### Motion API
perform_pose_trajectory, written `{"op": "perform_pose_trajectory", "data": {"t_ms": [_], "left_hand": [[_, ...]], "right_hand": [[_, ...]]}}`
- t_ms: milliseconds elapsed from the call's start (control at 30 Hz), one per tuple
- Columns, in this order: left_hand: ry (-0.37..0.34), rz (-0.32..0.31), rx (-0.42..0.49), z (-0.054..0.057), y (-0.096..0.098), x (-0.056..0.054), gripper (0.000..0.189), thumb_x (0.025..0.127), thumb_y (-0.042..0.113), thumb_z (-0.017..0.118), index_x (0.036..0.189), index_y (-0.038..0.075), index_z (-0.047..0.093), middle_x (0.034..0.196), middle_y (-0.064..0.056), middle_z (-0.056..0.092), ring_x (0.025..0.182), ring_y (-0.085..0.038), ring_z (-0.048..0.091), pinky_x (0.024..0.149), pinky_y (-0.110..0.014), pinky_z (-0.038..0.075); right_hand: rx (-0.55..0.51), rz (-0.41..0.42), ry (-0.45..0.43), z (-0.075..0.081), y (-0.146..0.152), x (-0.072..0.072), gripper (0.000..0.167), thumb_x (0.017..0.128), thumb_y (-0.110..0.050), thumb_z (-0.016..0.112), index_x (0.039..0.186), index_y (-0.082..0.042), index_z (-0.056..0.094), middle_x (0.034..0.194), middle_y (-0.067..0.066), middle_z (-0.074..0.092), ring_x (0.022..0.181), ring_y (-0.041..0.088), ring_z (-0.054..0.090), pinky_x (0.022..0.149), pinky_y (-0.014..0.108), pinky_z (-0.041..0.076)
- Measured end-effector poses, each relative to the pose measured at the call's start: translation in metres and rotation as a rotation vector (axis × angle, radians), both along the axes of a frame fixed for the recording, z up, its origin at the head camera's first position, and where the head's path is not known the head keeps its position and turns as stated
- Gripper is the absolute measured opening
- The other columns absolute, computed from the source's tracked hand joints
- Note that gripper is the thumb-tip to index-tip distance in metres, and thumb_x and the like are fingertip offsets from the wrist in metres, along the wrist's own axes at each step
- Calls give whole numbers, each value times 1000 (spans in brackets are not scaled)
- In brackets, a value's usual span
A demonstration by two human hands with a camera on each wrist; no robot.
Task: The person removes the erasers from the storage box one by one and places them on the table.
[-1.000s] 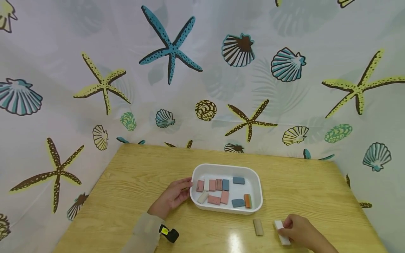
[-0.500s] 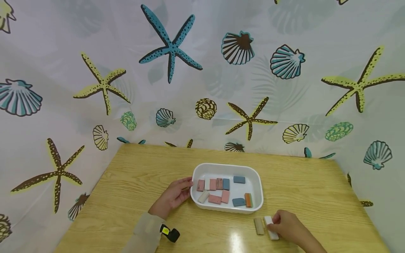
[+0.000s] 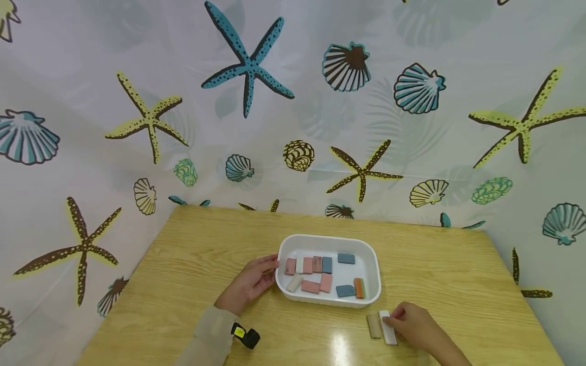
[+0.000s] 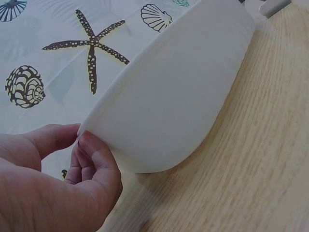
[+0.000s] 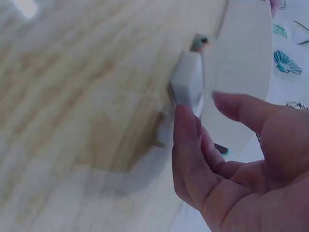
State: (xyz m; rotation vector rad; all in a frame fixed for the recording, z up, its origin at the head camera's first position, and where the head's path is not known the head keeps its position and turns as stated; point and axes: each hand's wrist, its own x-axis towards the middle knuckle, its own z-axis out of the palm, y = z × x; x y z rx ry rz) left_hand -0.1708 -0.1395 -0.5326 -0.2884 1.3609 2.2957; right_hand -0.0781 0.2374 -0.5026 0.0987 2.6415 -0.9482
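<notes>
My left hand [image 3: 247, 287] pinches the left rim of the tray [image 3: 366, 264] between thumb and fingers. My right hand [image 3: 414, 325] is at the white block [image 3: 390, 334], with my thumb standing off it across a narrow gap and a fingertip at its end, so I have no pinch on it. The block seems to lie on the table [image 3: 206, 244], outside the tray near its close right corner, just beside the tan block [image 3: 374, 326]; whether those two touch I can't tell. I judge its setting down nearly done. Inside the tray, five blocks [image 3: 308, 265] lie in a row and others sit scattered; the white and tan ones are not in it.
</notes>
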Motion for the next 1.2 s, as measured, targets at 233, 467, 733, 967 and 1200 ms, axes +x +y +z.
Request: {"op": "perform_pose_trajectory", "data": {"t_ms": [233, 467, 733, 967, 1200], "left_hand": [[13, -5, -2, 5, -2, 0, 47, 92, 5, 55, 135, -6, 39, 125, -21, 49, 90, -15, 55, 78, -26, 49], [21, 4, -21, 8, -3, -1, 47, 92, 5, 55, 135, -6, 39, 119, -19, 51, 87, -14, 54, 72, -23, 48], [15, 3, 10, 5, -3, -4, 45, 92, 3, 54, 134, -5, 40, 119, -17, 51, 86, -12, 54, 75, -24, 48], [24, 3, 1, 0, 1, -2, 46, 93, 4, 53, 135, -6, 38, 122, -19, 49, 89, -13, 54, 77, -24, 48], [26, 18, 6, -3, 4, -1, 46, 93, 4, 53, 135, -7, 38, 117, -16, 51, 90, -13, 54, 75, -22, 48]], "right_hand": [[-283, -99, 54, 28, 12, -19, 33, 93, -24, 58, 101, 8, 58, 81, 10, 62, 74, 23, 62, 65, 30, 54], [-527, -111, 27, 52, -8, -42, 40, 91, -24, 61, 109, 12, 56, 90, 13, 63, 84, 27, 63, 76, 36, 53], [-524, -59, 23, 47, -55, -74, 29, 91, -14, 61, 104, 11, 60, 87, 12, 64, 80, 24, 64, 74, 36, 53], [-400, -76, 24, 16, -78, -104, 14, 86, -4, 63, 88, 10, 65, 72, 11, 65, 64, 18, 64, 63, 33, 55], [-365, -157, -24, -3, -93, -117, 18, 85, -9, 66, 89, 8, 63, 76, 12, 66, 67, 17, 64, 65, 30, 54]]}}
